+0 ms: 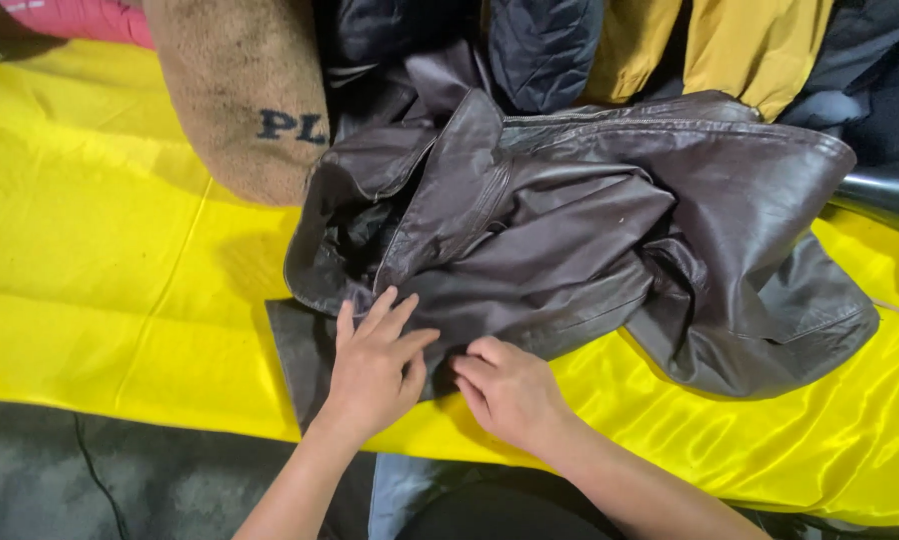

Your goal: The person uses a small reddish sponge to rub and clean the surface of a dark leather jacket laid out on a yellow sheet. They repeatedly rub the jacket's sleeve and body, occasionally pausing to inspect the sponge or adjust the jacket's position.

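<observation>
In the head view, a crumpled dark brown leather jacket (580, 230) lies on a shiny yellow cloth (90, 260), its hem at about 7 o'clock. The left hand (375, 365) presses flat and open on that hem, grasping nothing. Just beside it at 3 o'clock, the right hand (510, 392) curls its fingers onto the leather edge; whether it pinches the edge I cannot tell.

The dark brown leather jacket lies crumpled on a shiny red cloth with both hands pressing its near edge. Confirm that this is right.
Wrong in one respect: the shiny cloth is yellow, not red, as the head view shows. The dark brown leather jacket does lie crumpled on it, with the left hand and right hand pressing its near edge.
</observation>
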